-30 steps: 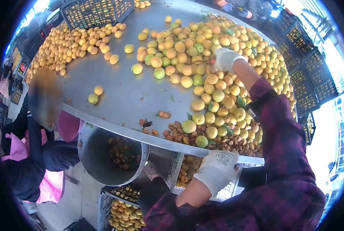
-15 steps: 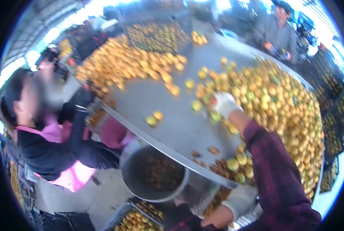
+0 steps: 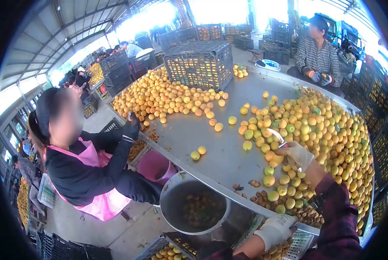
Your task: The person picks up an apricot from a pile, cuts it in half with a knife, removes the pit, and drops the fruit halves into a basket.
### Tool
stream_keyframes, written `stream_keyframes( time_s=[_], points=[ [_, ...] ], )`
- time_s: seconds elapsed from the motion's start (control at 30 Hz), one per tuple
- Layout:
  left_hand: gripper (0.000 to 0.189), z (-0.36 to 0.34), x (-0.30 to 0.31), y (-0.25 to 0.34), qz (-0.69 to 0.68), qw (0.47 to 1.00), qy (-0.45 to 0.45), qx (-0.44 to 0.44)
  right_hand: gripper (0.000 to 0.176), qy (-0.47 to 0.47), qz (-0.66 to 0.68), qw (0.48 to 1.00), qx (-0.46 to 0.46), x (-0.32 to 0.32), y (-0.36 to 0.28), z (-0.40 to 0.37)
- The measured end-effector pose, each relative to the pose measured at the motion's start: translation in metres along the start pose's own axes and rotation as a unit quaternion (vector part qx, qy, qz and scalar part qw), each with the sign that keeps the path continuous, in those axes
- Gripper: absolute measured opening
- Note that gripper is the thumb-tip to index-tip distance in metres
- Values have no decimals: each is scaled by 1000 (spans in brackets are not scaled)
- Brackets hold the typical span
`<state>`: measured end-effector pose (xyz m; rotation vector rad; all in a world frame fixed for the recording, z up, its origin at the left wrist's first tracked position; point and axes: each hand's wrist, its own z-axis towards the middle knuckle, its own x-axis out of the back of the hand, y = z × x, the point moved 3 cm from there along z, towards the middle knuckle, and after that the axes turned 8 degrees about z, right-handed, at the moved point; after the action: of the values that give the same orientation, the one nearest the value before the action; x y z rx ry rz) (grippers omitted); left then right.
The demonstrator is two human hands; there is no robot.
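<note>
My right hand (image 3: 296, 156), in a white glove, is closed around a small tool with a curved pale blade (image 3: 277, 135) and a bit of red near the grip. It is over the near side of a large heap of apricots (image 3: 332, 143), yellow-orange with some green ones. My left hand (image 3: 275, 230), also gloved, is curled at the table's front edge, above a crate (image 3: 300, 245) holding brownish pieces. Its fingertips are mostly hidden, so what it grips cannot be made out. Brown scraps (image 3: 263, 199) lie on the metal table (image 3: 220, 151) close by.
A black crate of apricots (image 3: 198, 65) stands on the far side beside a second apricot heap (image 3: 168, 95). A grey bucket (image 3: 170, 216) and a pink bucket (image 3: 155, 167) are below the table edge. A co-worker in a pink apron (image 3: 103, 201) is at left; another person (image 3: 317, 56) sits across.
My right hand has drawn back from the heap's left edge towards me, and the curved blade now shows clearly. The view has shifted and sharpened. My left hand stays near the front edge.
</note>
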<state>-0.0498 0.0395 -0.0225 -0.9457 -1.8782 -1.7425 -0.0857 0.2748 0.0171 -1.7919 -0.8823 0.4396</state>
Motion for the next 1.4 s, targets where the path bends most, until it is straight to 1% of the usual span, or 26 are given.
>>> stream_keyframes(
  time_s=[0.03, 0.1, 0.13, 0.17, 0.23, 0.27, 0.3, 0.33, 0.43, 0.47, 0.5, 0.57, 0.63, 0.7, 0.77, 0.8, 0.87, 0.9, 0.97, 1.03, 1.07, 1.2, 1.23, 1.3, 1.37, 1.4],
  points=[
    [30, -2, 4, 4, 2, 1000, 13, -4, 33, 0, 0, 1000, -2, 1, 2, -2],
    [27, -3, 16, 8, -25, 1000, 12, 15, 20, -65, 50, 984, 161, 1, -5, -5],
    [25, -5, 25, 9, -48, 998, 10, 32, 15, -42, 194, 978, 68, -26, -50, -55],
    [25, -6, 28, 10, -49, 998, 4, 32, 22, -38, 166, 980, 103, -22, -54, -49],
    [22, -11, 38, 11, -102, 981, 162, 43, 37, -97, 210, 963, 138, -17, -61, -45],
    [24, -11, 38, 10, -220, 958, 168, 76, 42, -123, 210, 949, 202, -17, -62, -49],
    [21, -12, 44, 10, -191, 957, 213, 48, 48, -146, 206, 931, 265, -18, -64, -54],
    [23, -14, 45, 10, -206, 953, 219, 47, 51, -169, 245, 925, 237, -19, -67, -53],
    [31, -12, 29, 0, -217, 941, 259, 31, 36, -166, 272, 929, 189, -44, -100, -87],
    [35, -10, 25, 1, -213, 933, 292, 10, 32, -125, 267, 942, 160, -46, -99, -78],
    [41, -12, 33, 8, -209, 943, 255, 39, 28, -77, 263, 953, 130, -43, -94, -68],
    [39, -10, 29, 6, -313, 910, 269, 25, 26, -162, 272, 930, 188, -43, -100, -75],
    [39, -10, 32, 5, -299, 919, 253, 50, 28, -178, 274, 931, 165, -34, -99, -67],
    [39, -8, 33, 11, -349, 890, 293, 23, 34, -113, 264, 949, 131, -40, -95, -58],
    [45, -7, 36, 12, -439, 851, 285, 44, 24, -133, 206, 964, 101, -40, -99, -83],
    [45, -8, 36, 10, -433, 854, 285, 40, 25, -123, 114, 972, 167, -40, -97, -94],
    [56, -9, 41, 2, -517, 779, 356, -2, 35, -128, -27, 945, 300, -38, -91, -116],
    [56, -8, 46, 4, -517, 775, 363, -12, 34, -141, 45, 969, 195, -32, -81, -124],
    [66, -13, 51, 10, -528, 762, 374, -43, 35, -130, 63, 977, 159, -27, -69, -150],
    [72, -12, 50, 17, -517, 773, 365, -44, 32, -53, 127, 988, 71, -21, -60, -182],
    [72, -8, 46, 19, -529, 780, 332, -46, 34, -43, 112, 989, 89, -15, -47, -184],
    [71, 7, 27, 19, -559, 791, 234, -84, 34, -35, 186, 982, 6, 21, -34, -241],
    [69, 10, 22, 22, -567, 794, 206, -75, 34, 3, 184, 983, 24, 25, -33, -248],
    [74, 14, 10, 31, -581, 789, 187, -75, 35, 44, 147, 987, -39, 43, -32, -289],
    [77, 17, 1, 53, -561, 807, 135, -130, 37, 51, 91, 995, -5, 51, -29, -323],
    [63, 18, -3, 61, -602, 771, 74, -197, 38, 82, 96, 991, -36, 57, -18, -331]
  ],
)
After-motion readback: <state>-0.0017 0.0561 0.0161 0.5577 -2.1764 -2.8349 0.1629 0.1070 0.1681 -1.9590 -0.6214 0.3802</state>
